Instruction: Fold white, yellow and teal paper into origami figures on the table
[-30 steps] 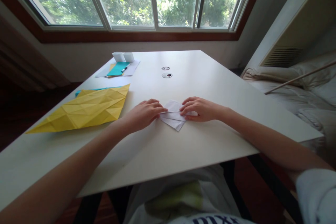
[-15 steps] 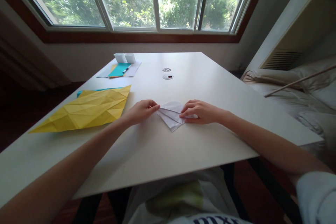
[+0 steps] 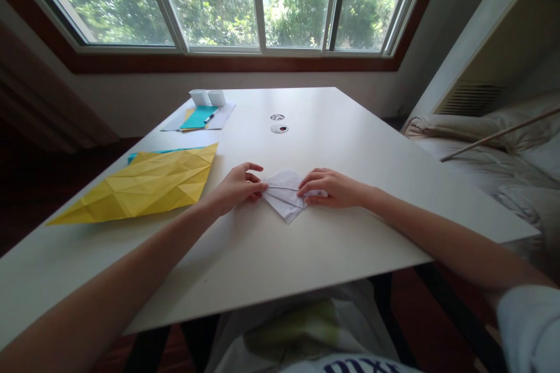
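At the far left of the white table (image 3: 332, 128) lies a large sheet of creased yellow paper (image 3: 144, 186), folded flat into a long pointed shape, with a strip of teal paper (image 3: 144, 153) showing from under its far edge. Beyond it, near the window (image 3: 245, 0), sit two small white cups (image 3: 207, 97) beside a teal card (image 3: 196, 117) and a pen (image 3: 209, 117) on pale sheets.

Your left hand (image 3: 236, 187) rests on the table just right of the yellow paper. Its fingers are curled, and thumb and fingertips appear to pinch the left tip of the folded white paper (image 3: 284, 198), though the contact is too small to be sure of.

That white paper lies flat on the table between your two hands, near the middle of the near half. It is folded in layers, with a point aimed toward you and a crease running from one hand to the other.

Your right hand (image 3: 332, 187) lies palm down on the paper's right side, fingers spread loosely and pressing it to the table rather than gripping it.

Two small round fittings (image 3: 278, 123) sit in the tabletop farther back. At the right is a bed with pale bedding (image 3: 490, 151).

Dark letters show on your shirt (image 3: 354, 366) at the bottom edge, cut off and unreadable.
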Available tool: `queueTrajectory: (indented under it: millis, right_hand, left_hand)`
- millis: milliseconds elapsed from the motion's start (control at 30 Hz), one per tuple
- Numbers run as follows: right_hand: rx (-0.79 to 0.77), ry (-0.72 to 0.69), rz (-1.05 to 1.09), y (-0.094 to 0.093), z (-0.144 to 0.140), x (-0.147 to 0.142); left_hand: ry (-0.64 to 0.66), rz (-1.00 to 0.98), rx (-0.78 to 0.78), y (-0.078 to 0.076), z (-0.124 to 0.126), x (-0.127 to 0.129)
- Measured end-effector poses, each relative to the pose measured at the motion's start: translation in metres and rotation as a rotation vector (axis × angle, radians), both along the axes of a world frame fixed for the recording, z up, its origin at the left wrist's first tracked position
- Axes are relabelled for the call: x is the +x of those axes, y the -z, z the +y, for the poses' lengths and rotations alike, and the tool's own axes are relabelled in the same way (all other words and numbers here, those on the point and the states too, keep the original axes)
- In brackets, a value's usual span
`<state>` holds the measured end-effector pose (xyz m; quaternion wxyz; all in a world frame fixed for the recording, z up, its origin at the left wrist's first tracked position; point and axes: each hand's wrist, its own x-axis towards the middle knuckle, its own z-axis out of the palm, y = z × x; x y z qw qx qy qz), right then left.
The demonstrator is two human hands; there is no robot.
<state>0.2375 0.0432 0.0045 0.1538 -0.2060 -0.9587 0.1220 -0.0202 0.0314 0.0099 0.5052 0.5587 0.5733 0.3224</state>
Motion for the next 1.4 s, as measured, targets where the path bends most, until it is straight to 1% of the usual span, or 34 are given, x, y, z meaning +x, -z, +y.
queueTrajectory:
  millis: [100,200,300,367,433,533,600,700,800,900,1067,1167,1300,1400]
  right_hand:
    - [-0.012,0.084,0.035,0.002,-0.001,-0.005]
    - [0.03,0.222,0.051,0.005,-0.001,-0.013]
    - [0.061,0.328,0.074,0.008,0.0,-0.02]
    - [0.059,0.348,0.082,0.009,0.001,-0.022]
    - [0.066,0.331,0.068,0.01,0.002,-0.022]
    - [0.088,0.319,0.038,0.011,0.001,-0.021]
    - [0.094,0.358,0.03,0.01,-0.001,-0.021]
    - [0.084,0.452,0.001,0.008,-0.004,-0.023]
    - [0.026,0.515,-0.033,0.005,-0.004,-0.025]
    - [-0.012,0.528,-0.034,0.004,-0.003,-0.025]
    - [-0.063,0.559,-0.019,0.005,0.001,-0.022]
    - [-0.157,0.604,-0.029,0.006,0.008,-0.017]
    - [-0.348,0.643,-0.035,0.004,0.018,-0.012]
    - [-0.42,0.663,-0.071,0.003,0.022,-0.01]
  left_hand:
    - [0.031,0.082,0.051,-0.002,-0.002,0.001]
    - [0.057,0.173,0.098,-0.003,-0.003,0.003]
    - [0.092,0.294,0.166,0.0,-0.001,0.002]
    - [0.115,0.426,0.249,0.003,0.001,0.001]
    - [0.143,0.563,0.327,0.005,0.002,-0.002]
    - [0.185,0.723,0.354,0.005,0.001,-0.004]
    - [0.191,0.832,0.358,0.002,-0.002,-0.003]
    - [0.194,0.952,0.433,-0.002,-0.008,0.001]
    - [0.218,0.947,0.473,-0.004,-0.011,0.003]
    - [0.24,0.898,0.488,-0.002,-0.01,0.002]
    - [0.295,0.849,0.639,0.004,-0.008,0.0]
    - [0.361,0.801,0.688,0.008,-0.008,0.001]
    - [0.42,0.756,0.767,0.01,-0.011,0.004]
    - [0.473,0.751,0.85,0.009,-0.013,0.006]
